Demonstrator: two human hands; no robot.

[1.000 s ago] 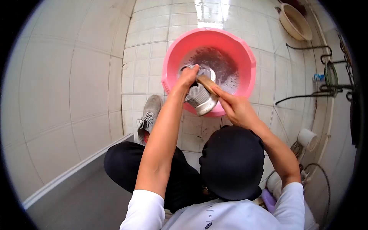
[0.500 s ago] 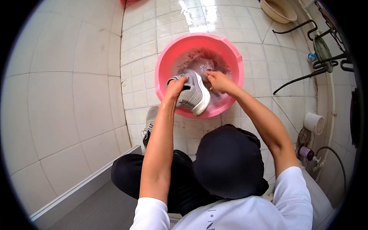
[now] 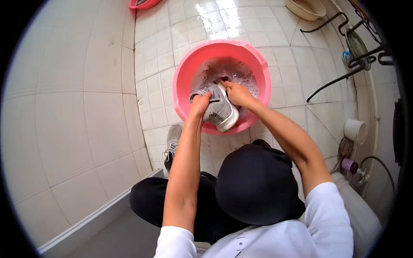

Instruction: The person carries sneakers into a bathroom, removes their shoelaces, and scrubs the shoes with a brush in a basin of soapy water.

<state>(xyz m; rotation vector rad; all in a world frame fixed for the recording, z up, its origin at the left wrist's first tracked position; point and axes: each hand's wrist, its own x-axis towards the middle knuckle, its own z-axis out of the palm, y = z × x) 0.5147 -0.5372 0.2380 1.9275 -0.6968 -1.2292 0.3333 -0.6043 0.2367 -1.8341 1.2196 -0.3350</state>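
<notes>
A pink basin (image 3: 180,86) with dark, foamy water stands on the tiled floor. My left hand (image 3: 200,103) is closed round the opening of a grey knit shoe (image 3: 218,111) with a white sole, tilted over the basin's near side. My right hand (image 3: 239,93) grips a wooden brush (image 3: 222,84), whose head is at the sole's front end near the water. Much of the brush is hidden by my fingers and the shoe.
My worn grey shoe (image 3: 173,137) is left of the basin. A red basin (image 3: 145,4) sits at the top left, a beige basin (image 3: 306,9) at the top right. Black metal hooks (image 3: 329,87) jut from the right. A white cylinder (image 3: 355,131) and purple bottle (image 3: 349,165) are lower right.
The brush was across the shoe's side, then my right hand dropped toward the water beside it; now the brush is at the sole's front. The view has shifted, bringing the red basin in.
</notes>
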